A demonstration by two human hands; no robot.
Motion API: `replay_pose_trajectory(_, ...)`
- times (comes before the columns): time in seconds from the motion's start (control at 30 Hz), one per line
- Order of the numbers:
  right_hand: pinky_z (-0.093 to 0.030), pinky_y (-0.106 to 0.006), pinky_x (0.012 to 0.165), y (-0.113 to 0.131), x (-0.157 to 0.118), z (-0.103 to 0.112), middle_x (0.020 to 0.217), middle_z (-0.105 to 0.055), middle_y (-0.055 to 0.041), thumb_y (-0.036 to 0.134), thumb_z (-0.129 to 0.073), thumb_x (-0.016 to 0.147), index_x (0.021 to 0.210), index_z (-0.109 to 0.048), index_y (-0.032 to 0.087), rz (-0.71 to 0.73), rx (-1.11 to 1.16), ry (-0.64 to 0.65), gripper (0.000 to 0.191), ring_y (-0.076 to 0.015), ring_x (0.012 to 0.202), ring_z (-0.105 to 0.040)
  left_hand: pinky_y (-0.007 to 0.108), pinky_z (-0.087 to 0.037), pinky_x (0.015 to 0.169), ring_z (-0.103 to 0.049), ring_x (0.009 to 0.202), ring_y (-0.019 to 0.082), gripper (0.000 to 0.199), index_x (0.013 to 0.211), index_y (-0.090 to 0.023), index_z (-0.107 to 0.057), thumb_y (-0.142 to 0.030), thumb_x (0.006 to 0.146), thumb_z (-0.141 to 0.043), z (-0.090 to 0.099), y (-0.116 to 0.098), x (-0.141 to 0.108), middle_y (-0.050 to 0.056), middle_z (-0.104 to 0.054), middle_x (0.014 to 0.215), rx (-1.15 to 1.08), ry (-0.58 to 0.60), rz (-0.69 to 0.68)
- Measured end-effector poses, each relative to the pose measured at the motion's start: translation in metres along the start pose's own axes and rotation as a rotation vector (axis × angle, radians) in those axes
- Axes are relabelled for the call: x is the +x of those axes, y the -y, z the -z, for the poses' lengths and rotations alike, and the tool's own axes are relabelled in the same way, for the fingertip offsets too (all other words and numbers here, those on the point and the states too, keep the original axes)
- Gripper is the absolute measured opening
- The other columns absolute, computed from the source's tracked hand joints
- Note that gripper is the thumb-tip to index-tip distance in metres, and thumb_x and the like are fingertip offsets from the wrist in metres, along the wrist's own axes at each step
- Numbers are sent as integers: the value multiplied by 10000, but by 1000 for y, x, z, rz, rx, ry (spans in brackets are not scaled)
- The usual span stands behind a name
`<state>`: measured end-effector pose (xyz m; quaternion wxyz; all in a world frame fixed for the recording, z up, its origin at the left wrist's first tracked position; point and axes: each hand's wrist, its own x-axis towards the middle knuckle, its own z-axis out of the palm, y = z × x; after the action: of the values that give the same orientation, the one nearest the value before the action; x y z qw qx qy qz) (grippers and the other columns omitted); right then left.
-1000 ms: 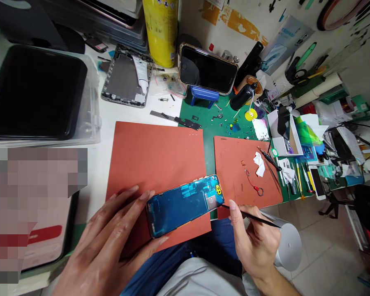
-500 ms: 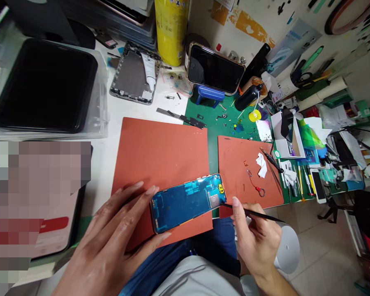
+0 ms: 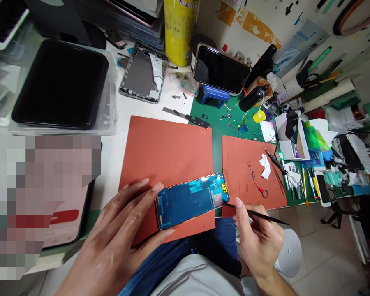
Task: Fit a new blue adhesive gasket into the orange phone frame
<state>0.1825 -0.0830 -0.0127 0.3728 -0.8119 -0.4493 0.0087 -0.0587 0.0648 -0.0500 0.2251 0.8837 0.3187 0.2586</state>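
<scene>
A phone frame (image 3: pixel 188 201), its inside covered in blue film, lies tilted over the lower part of an orange-red mat (image 3: pixel 169 152). My left hand (image 3: pixel 117 230) grips its left end, fingertips at the upper corner and thumb along the lower edge. Between the thumb and fingers of my right hand (image 3: pixel 259 242) is a thin black spudger (image 3: pixel 262 214). The tool's tip meets the frame's lower edge, beside a silver-grey patch (image 3: pixel 217 200) near the right end. A yellow piece (image 3: pixel 224 188) shows at that end.
A second orange-red mat (image 3: pixel 237 164) to the right carries a red-ringed wire tool (image 3: pixel 262 191) and crumpled tissue (image 3: pixel 265 166). Behind stand a propped phone (image 3: pixel 222 70), a yellow can (image 3: pixel 180 33) and a black bottle (image 3: pixel 253 98). A black tablet (image 3: pixel 61 84) lies at left.
The whole view has shifted slightly, so things appear a little further right. Both hands keep their hold, and the spudger's tip stays at the same part of the frame's edge.
</scene>
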Motion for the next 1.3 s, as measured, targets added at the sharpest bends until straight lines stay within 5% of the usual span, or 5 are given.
replay_pose_trajectory(0.5,-551,-242,546,-4,-3,-3,710,-750,24,212,-772,1003,925,-794,209,-74,110,65,81,-129,556,-689,480,-447,1294,-538,1516,313,696,1682,-219,-413,-432,1059,-640,-1,0,0,98,-623,1584,12,5,-4)
replay_pose_trajectory(1.3,-505,-185,478,36,-19,-33,629,-707,64,208,-783,994,887,-793,214,-124,284,163,108,-83,444,-622,485,-353,1346,-394,1624,271,746,1709,-200,-317,-406,1074,-652,7,-4,-2,117,-534,1676,-21,97,4)
